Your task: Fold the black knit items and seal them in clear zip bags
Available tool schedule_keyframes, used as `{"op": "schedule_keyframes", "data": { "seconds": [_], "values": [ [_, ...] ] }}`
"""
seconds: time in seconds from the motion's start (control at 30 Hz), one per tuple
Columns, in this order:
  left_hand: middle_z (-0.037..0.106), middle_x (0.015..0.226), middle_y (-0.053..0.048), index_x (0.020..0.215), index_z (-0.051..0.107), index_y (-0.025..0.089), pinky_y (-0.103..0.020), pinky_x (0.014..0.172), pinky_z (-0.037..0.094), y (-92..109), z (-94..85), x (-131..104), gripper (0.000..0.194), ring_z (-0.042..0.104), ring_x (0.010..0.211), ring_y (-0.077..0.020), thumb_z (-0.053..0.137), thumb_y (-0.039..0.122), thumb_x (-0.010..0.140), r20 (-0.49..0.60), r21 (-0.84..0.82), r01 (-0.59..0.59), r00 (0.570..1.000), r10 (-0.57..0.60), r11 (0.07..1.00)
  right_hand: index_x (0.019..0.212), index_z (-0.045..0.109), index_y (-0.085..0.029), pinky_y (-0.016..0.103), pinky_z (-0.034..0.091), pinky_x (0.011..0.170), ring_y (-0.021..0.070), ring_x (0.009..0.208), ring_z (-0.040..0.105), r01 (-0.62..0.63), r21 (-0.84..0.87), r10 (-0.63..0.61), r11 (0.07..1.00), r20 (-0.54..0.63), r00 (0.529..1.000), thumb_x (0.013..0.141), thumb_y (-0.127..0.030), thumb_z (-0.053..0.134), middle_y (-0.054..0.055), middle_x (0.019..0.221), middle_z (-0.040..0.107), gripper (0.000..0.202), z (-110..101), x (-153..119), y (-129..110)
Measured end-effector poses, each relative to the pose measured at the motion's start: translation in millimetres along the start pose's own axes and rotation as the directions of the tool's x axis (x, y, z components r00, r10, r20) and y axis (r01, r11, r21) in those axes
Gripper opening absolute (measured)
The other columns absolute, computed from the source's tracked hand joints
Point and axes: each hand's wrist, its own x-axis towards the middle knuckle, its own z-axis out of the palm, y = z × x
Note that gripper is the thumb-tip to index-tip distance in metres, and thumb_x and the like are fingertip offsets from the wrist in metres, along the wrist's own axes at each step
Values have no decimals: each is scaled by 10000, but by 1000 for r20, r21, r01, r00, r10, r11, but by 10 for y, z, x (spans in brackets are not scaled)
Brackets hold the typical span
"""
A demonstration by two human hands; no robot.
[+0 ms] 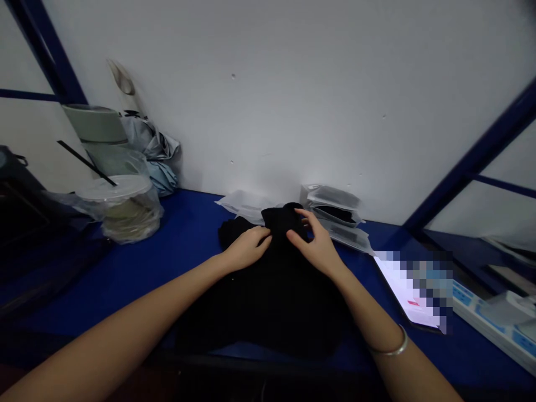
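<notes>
A black garment (268, 301) lies on the blue table in front of me, its near part spread flat and its far end bunched into raised folds. My left hand (249, 245) rests on the left of the folds, thumb and fingertips close together on the fabric. On the right side, my right hand (316, 243) curves around the raised fold, with cloth between its thumb and fingers. Some right fingertips are hidden behind the fabric. The dark cloth shows little detail, so I cannot make out its exact kind.
Clear plastic pouches (335, 209) lie behind the garment against the white wall. To the right are a lit phone (402, 290) and a power strip (481, 321). At left stand a bagged lidded cup (129, 215) with a black straw, a pale green container (96, 125) and a folded umbrella (161, 167).
</notes>
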Motion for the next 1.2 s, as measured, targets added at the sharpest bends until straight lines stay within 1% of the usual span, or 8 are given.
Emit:
{"op": "schedule_keyframes", "data": {
  "seconds": [0.23, 0.33, 0.47, 0.6, 0.73, 0.9, 1.03, 1.2],
  "values": [
    [584, 1031, -72, 947, 565, 160, -322, 918, 376, 64, 22, -19, 232, 512, 1002, -178, 372, 239, 847, 38, -191, -109, 992, 118, 975, 1223, 378, -229, 380, 395, 934, 204, 1067, 482, 278, -84, -289, 957, -202, 936, 677, -246, 600, 64, 1143, 513, 589, 180, -95, -25],
    [604, 972, -61, 888, 581, 161, -325, 890, 389, 111, -20, 11, 247, 531, 959, -188, 385, 303, 843, -72, -234, -8, 997, -9, 972, 1231, 385, -243, 391, 424, 901, 223, 1051, 479, 316, -256, -383, 914, -283, 879, 674, -172, 560, 67, 1124, 515, 588, 113, -98, -29],
    [571, 619, -24, 798, 564, 146, -313, 665, 459, 85, -108, 58, 433, 567, 619, -162, 248, 433, 870, -144, -436, 275, 918, -368, 857, 1266, 375, -246, 379, 450, 855, 233, 1030, 475, 421, -415, -484, 807, -55, 874, 683, -142, 541, 74, 1133, 523, 616, 101, -117, -37],
    [623, 906, -61, 1052, 510, 164, -340, 792, 449, 15, -142, 58, 432, 591, 859, -202, 439, 497, 787, -118, -515, 301, 902, -414, 802, 1266, 378, -228, 377, 446, 859, 212, 1024, 499, 654, -237, -596, 718, 276, 754, 743, -271, 549, 57, 1129, 563, 552, 189, -152, -65],
    [548, 1163, -95, 1143, 491, 184, -387, 942, 375, -27, -181, 51, 533, 492, 1095, -253, 614, 431, 687, 5, -558, 344, 911, -412, 755, 1264, 370, -215, 339, 433, 903, 154, 1084, 496, 582, -122, -565, 804, 151, 811, 829, -155, 368, 63, 1167, 551, 439, 166, -112, 20],
    [576, 1135, -108, 1120, 526, 178, -365, 920, 419, -100, -241, 63, 487, 550, 1033, -231, 642, 379, 692, 256, -753, 497, 825, -503, 432, 1313, 302, -275, 521, 311, 983, 217, 1262, 314, 478, -438, -442, 761, 188, 877, 727, 19, 315, 46, 1349, 385, 656, 16, 11, 255],
    [609, 1077, -103, 1075, 554, 175, -338, 888, 447, -115, -202, 49, 420, 587, 968, -212, 636, 370, 712, 312, -847, 454, 845, -433, 277, 1359, 182, -253, 616, 184, 997, 260, 1325, 130, 554, -522, -458, 649, 315, 832, 767, -94, 420, 61, 1432, 216, 658, -8, 13, 239],
    [645, 967, -93, 1104, 533, 187, -336, 812, 477, 18, -120, 5, 437, 615, 866, -201, 576, 439, 750, 323, -877, 426, 866, -381, 223, 1340, 240, -212, 588, 149, 1022, 234, 1329, 112, 658, -495, -606, 568, 290, 741, 797, -179, 461, 104, 1408, 268, 587, 53, -44, 113]
  ]
}}
